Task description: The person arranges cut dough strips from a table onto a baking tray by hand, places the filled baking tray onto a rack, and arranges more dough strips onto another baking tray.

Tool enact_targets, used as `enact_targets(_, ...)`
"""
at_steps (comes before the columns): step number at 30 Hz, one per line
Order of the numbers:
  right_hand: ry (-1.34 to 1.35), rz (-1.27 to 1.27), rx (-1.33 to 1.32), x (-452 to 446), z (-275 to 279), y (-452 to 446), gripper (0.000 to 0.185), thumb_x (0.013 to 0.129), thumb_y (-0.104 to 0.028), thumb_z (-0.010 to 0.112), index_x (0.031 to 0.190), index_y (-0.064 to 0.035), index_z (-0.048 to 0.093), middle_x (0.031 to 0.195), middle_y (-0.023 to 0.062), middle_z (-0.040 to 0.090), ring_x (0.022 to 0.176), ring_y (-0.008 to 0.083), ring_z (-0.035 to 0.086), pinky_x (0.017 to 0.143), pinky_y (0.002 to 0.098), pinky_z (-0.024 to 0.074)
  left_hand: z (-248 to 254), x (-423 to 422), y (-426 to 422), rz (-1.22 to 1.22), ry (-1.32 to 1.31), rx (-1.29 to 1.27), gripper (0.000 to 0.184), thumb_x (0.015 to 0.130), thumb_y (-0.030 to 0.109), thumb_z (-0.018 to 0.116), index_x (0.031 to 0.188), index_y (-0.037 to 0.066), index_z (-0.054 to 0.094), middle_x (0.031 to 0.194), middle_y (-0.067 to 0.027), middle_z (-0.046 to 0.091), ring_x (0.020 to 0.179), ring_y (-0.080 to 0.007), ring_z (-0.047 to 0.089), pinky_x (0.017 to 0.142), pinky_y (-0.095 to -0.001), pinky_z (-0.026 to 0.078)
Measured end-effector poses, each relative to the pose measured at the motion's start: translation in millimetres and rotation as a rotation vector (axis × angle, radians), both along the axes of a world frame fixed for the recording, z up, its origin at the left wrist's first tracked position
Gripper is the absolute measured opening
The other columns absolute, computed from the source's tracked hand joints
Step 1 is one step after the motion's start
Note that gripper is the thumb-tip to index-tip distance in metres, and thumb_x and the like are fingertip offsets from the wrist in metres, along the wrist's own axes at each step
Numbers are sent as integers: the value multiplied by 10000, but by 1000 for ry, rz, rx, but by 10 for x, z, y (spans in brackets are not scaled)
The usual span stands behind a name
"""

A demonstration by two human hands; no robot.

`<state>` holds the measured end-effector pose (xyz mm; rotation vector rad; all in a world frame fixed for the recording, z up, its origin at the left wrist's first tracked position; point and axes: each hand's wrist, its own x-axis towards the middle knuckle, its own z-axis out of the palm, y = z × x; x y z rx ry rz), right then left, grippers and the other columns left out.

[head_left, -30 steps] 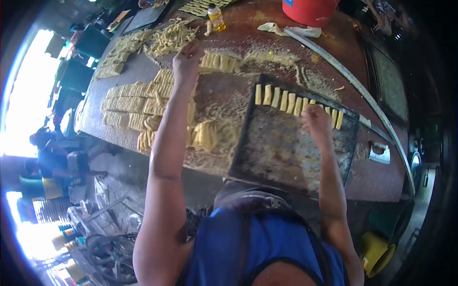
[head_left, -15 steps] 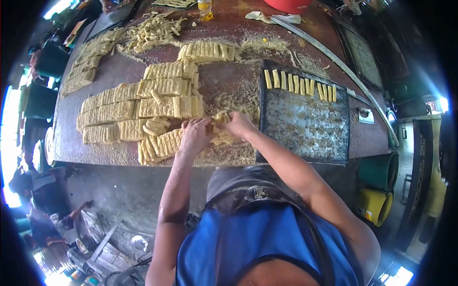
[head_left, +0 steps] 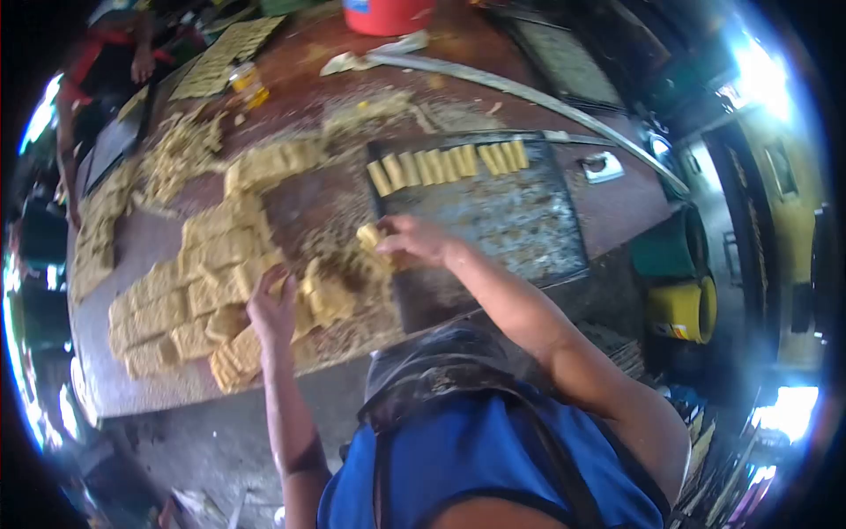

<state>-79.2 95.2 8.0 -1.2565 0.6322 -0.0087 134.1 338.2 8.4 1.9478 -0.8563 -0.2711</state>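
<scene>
My right hand point(head_left: 419, 241) is closed on a few pale-yellow dough sticks point(head_left: 370, 236), held just off the near-left edge of the dark metal baking tray point(head_left: 493, 231). A row of dough sticks point(head_left: 432, 166) lies along that tray's far side, spaced apart. Over the near stacks of cut dough sticks point(head_left: 211, 278) hovers my left hand point(head_left: 273, 310), its fingers bent and parted, with nothing visible in them. Between my hands sits a small loose pile of dough pieces point(head_left: 328, 293). Motion blurs both hands somewhat.
Dough scraps point(head_left: 185, 150) and another stack point(head_left: 273, 163) lie farther back. A long metal bar point(head_left: 529, 95), a yellow bottle point(head_left: 248, 85), a red tub point(head_left: 388, 16) and a scraper point(head_left: 602, 167) are on the table. Another person's hand point(head_left: 143, 66) shows at far left.
My hands have come apart. The right one moved toward the tray carrying dough sticks; the left stayed by the stacks. The view has turned right, and another person shows at upper left.
</scene>
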Motion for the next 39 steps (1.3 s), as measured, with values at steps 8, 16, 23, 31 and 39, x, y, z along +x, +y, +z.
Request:
enact_targets(8,48,-604,-424,-1813,48,-2331,412,796,-197,776,1126,6,636,966,106,681,828,184,654,727,333,557,108,-1035,-1407,-168,-13,30,215,881,103,702,1081,26,713,1033,-114,737,983,-234,701,888,-345,524)
enact_targets(16,481,-405,-974,-2236,-49,-2854,496,740,-345,779,1072,11,684,968,209,720,920,322,706,824,392,541,162,-2329,-3217,-525,-61,120,312,892,226,725,1176,99,693,1143,-80,717,1048,-218,681,965,-405,508)
enact_targets(23,598,-264,-874,-2362,55,-3029,412,764,-357,770,1064,-79,722,986,185,725,952,360,696,824,427,548,49,-3031,-4077,-672,-404,267,401,817,288,772,1171,133,666,1222,-78,629,1228,-252,534,1091,-489,341)
enact_targets(31,674,-283,-1012,-2256,69,-2938,337,830,-358,703,1054,-108,721,946,159,735,932,345,703,817,444,556,-141,-3027,-4198,-592,-586,211,447,736,251,793,1146,136,659,1215,-58,574,1209,-264,500,1065,-494,315)
enact_targets(39,456,-279,-1072,-2478,-77,-3104,284,861,-239,731,1077,-55,730,734,112,725,566,163,684,546,302,531,-211,-3037,-4201,-546,-607,173,443,755,305,802,1145,150,661,1225,-40,569,1213,-261,490,1057,-508,317)
